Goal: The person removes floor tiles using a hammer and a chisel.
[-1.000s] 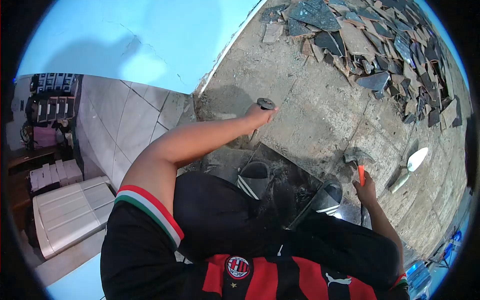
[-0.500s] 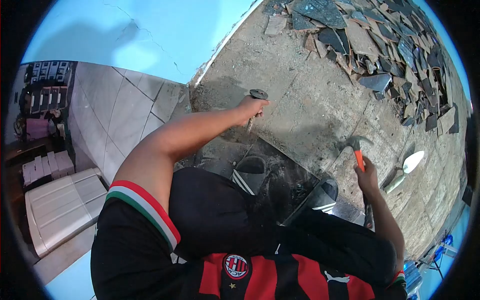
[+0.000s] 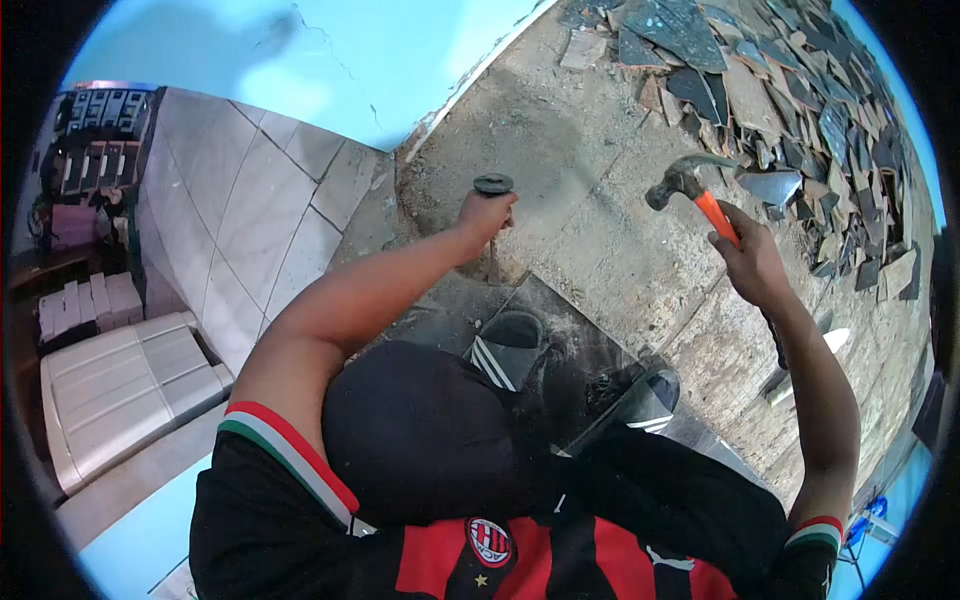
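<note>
My left hand [image 3: 487, 215] is wrapped round a chisel [image 3: 493, 183] with a round, disc-like guard at its top. The chisel stands about upright, and its shaft reaches down beside the edge of the dark floor tile [image 3: 575, 315]; whether its tip touches is hard to tell. In my right hand [image 3: 752, 258] is a claw hammer [image 3: 682, 180], gripped by its orange and black handle. Its head is raised to the right of the chisel, apart from it. My forearm partly hides a trowel [image 3: 836, 339] lying on the rough floor.
Broken tile pieces [image 3: 770, 110] are heaped at the upper right. A blue wall [image 3: 390, 60] with a cracked surface meets the floor ahead. Pale tiles [image 3: 250, 200] and a white bin-like box [image 3: 130, 390] are on the left. My sandals [image 3: 510, 345] stand on the dark tile.
My right hand has lifted the hammer up and forward, away from my right foot. My left hand has shifted slightly left with the chisel. The camera view has moved a little.
</note>
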`<state>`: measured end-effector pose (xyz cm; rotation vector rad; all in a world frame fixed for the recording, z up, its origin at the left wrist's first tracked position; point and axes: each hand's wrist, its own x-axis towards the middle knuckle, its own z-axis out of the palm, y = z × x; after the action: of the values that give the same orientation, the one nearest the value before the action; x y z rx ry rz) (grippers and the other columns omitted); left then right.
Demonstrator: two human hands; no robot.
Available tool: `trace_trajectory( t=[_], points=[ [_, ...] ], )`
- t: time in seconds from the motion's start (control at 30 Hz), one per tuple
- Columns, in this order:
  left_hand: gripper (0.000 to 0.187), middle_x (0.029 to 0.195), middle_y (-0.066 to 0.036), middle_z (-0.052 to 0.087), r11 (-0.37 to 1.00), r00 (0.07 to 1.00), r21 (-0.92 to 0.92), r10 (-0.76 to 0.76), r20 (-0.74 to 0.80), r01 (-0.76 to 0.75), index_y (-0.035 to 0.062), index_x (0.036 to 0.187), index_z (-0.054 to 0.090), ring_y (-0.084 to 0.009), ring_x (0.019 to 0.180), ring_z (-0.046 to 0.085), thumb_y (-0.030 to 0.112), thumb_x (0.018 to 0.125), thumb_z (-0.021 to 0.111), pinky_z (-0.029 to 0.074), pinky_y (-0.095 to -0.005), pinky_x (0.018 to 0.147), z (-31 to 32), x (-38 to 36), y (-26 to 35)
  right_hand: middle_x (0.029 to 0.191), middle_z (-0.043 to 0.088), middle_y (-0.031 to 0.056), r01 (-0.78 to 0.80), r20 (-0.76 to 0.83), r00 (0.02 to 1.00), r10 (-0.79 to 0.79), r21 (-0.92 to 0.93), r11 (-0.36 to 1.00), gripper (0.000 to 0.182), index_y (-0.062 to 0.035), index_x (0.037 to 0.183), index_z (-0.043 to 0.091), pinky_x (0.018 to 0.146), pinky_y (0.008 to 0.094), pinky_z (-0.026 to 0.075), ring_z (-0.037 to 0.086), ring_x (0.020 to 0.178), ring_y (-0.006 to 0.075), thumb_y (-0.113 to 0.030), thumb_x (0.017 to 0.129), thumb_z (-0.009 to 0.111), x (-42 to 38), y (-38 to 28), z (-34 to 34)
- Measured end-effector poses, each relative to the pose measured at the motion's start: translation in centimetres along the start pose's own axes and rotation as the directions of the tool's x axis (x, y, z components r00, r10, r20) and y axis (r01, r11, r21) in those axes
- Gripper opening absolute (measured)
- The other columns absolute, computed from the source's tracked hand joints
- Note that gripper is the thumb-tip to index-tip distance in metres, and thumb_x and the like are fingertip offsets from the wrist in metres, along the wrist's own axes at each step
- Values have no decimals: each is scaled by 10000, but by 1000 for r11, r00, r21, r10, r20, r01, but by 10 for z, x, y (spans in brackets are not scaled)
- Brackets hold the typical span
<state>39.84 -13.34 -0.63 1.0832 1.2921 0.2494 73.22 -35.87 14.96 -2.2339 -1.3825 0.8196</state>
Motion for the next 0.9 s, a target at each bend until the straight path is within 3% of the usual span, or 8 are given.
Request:
trace_trajectory(
  t=[0.1, 0.2, 0.4, 0.53, 0.77, 0.8, 0.83, 0.9],
  points=[
    [238, 646, -30, 560, 997, 999, -64, 44, -5, -45, 65, 768, 579, -174, 564, 592, 204, 929, 685, 471, -351, 552, 0, 6, -6, 1102, 679, 283, 55, 54, 997, -52, -59, 997, 465, -32, 1358, 576, 916, 447, 495, 656, 1056, 435, -173, 923, 658, 17, -35, -12],
    [249, 640, -32, 572, 994, 998, -87, 61, -33, -64, 55, 760, 587, -171, 535, 593, 211, 924, 691, 475, -347, 539, -8, 19, -20, 1152, 693, 240, 71, 107, 992, -65, -50, 996, 445, 3, 1369, 568, 927, 389, 488, 677, 1015, 315, -158, 960, 635, 31, -76, -16],
    [263, 607, -28, 575, 985, 989, -100, 137, -54, -142, 44, 749, 610, -149, 492, 584, 218, 929, 694, 486, -343, 495, -11, 13, -21, 1131, 681, 274, 255, 43, 966, -254, -1, 967, 441, -50, 1369, 587, 928, 449, 501, 669, 1061, 415, -201, 957, 629, 80, -124, -2],
    [304, 583, -23, 569, 972, 982, -141, 185, -46, -189, 39, 725, 615, -143, 490, 584, 240, 938, 697, 467, -343, 475, -2, 16, -27, 1024, 699, 277, 290, -19, 957, -289, 11, 957, 419, -51, 1336, 624, 870, 418, 514, 701, 986, 385, -263, 976, 610, 132, -157, 15],
    [307, 575, -4, 571, 948, 947, 17, 317, -40, -317, 63, 698, 590, -134, 473, 551, 225, 939, 688, 438, -339, 484, -2, 26, -42, 952, 698, 276, 213, -241, 952, -190, 71, 974, 410, -62, 1347, 619, 810, 436, 534, 707, 868, 398, -232, 975, 594, 152, -179, 72],
    [303, 587, -32, 588, 950, 949, 26, 312, -39, -311, 39, 708, 600, -170, 516, 580, 223, 931, 691, 449, -364, 521, -1, 27, -43, 992, 693, 281, 99, -67, 993, -94, 74, 992, 421, -65, 1362, 606, 836, 469, 533, 692, 892, 420, -225, 974, 583, 146, -179, 81],
    [303, 599, -61, 606, 952, 951, 35, 306, -40, -305, 15, 718, 610, -206, 558, 610, 221, 924, 693, 460, -388, 559, 1, 27, -45, 1031, 698, 273, 240, 117, 966, -231, -65, 969, 430, -41, 1359, 602, 876, 474, 530, 676, 932, 445, -222, 969, 585, 150, -167, 91],
    [306, 599, -62, 609, 952, 951, 39, 305, -51, -303, 17, 713, 605, -206, 564, 613, 224, 921, 692, 454, -396, 562, 2, 27, -43, 1074, 698, 272, 267, 217, 944, -249, -59, 962, 427, -48, 1351, 609, 906, 468, 528, 681, 983, 438, -229, 965, 595, 152, -158, 106]
  ],
)
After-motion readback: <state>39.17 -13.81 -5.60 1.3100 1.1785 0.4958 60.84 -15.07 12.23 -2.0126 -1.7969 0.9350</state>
